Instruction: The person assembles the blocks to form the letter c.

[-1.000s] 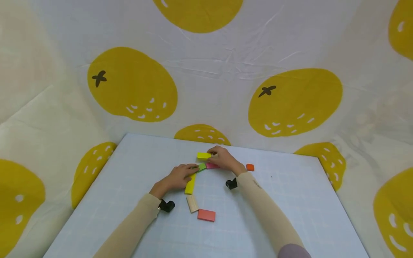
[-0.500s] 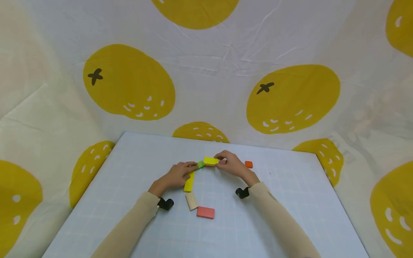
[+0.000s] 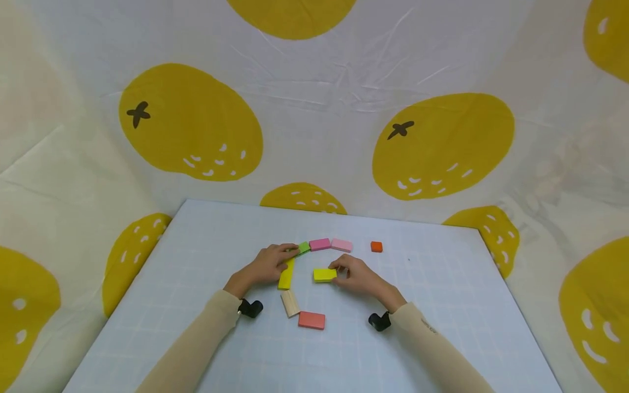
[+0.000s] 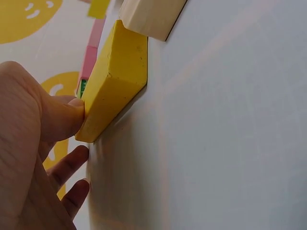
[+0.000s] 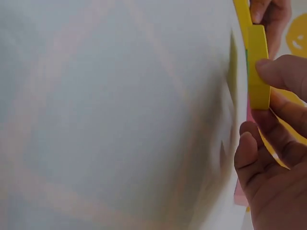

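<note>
My right hand [image 3: 361,277] pinches a yellow block [image 3: 324,275] by its right end, between thumb and fingers. In the right wrist view that yellow block [image 5: 259,67] shows with the thumb on its near face. My left hand [image 3: 269,264] rests at the upper end of another yellow block [image 3: 286,275], its extended fingers reaching the small green block [image 3: 303,248]. Seen from the left wrist, the thumb touches the edge of this yellow block [image 4: 112,79] and two other fingers stretch out loosely. A dark pink block [image 3: 320,244] and a light pink block [image 3: 341,245] continue the curved row to the right.
Below the left yellow block lie a plain wooden block [image 3: 290,303] and a coral block [image 3: 312,320], extending the row. A small orange block [image 3: 376,246] sits apart at the back right. A patterned cloth wall [image 3: 314,120] stands behind the table [image 3: 442,305].
My right hand has carried its yellow block from behind the row, over the pink blocks, to the near side of the row. The left hand has stayed in place.
</note>
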Action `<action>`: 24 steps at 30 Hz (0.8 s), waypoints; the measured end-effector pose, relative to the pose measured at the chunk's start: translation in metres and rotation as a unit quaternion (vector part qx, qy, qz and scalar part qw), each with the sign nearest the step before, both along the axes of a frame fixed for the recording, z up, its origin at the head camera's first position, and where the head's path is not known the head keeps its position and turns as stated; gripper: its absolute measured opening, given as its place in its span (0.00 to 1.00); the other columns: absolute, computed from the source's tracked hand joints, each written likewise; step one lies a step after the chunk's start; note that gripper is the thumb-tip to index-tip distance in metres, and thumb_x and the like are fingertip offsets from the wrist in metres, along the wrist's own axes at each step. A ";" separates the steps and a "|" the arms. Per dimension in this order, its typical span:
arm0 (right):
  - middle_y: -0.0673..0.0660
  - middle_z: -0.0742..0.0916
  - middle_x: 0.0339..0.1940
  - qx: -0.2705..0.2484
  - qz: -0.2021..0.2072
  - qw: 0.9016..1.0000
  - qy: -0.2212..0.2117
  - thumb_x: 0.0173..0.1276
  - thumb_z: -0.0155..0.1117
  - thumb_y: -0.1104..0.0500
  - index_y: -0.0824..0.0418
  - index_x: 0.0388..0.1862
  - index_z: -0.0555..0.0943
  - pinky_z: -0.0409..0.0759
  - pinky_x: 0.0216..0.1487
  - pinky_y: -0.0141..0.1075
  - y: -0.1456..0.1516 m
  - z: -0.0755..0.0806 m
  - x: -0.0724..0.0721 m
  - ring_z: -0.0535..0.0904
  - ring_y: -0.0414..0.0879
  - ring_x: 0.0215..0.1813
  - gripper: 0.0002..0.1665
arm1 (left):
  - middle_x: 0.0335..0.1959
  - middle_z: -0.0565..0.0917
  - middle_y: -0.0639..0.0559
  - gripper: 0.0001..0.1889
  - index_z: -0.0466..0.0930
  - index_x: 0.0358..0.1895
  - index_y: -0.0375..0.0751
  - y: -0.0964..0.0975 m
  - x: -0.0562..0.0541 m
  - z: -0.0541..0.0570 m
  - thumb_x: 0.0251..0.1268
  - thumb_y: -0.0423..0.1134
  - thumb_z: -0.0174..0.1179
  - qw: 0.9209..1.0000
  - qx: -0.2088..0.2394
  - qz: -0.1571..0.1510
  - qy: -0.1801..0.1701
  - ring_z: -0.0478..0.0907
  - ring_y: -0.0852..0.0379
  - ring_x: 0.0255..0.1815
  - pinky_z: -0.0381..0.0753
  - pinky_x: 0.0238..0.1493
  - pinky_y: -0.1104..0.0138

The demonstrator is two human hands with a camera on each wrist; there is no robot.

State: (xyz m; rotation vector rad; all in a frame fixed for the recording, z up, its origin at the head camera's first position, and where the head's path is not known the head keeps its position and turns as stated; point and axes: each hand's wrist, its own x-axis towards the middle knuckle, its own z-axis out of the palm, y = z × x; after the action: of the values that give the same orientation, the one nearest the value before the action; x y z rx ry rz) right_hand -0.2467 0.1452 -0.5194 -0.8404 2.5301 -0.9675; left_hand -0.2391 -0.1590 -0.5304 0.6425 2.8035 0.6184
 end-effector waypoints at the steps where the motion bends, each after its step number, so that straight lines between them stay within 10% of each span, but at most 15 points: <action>1: 0.49 0.85 0.50 0.001 0.001 1.000 -0.001 0.69 0.71 0.57 0.56 0.57 0.84 0.80 0.47 0.31 0.001 -0.001 0.003 0.76 0.45 0.49 0.18 | 0.79 0.68 0.50 0.28 0.70 0.76 0.48 0.000 0.000 0.000 0.75 0.32 0.54 1.000 0.000 0.001 0.001 0.67 0.40 0.75 0.66 0.71 0.40; 24: 0.43 0.82 0.43 0.051 0.026 0.998 -0.015 0.67 0.72 0.56 0.52 0.54 0.85 0.80 0.48 0.34 0.030 -0.005 0.053 0.76 0.43 0.45 0.16 | 0.79 0.67 0.49 0.28 0.70 0.76 0.46 -0.001 -0.001 0.000 0.75 0.32 0.54 1.000 -0.002 -0.006 0.003 0.67 0.40 0.74 0.67 0.71 0.39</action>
State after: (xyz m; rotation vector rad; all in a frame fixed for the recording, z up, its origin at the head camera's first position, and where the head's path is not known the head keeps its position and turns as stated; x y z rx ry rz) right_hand -0.1942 0.1754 -0.5246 -0.8511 2.4949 -0.8219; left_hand -0.2398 -0.1597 -0.5305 0.6617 2.8028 0.6087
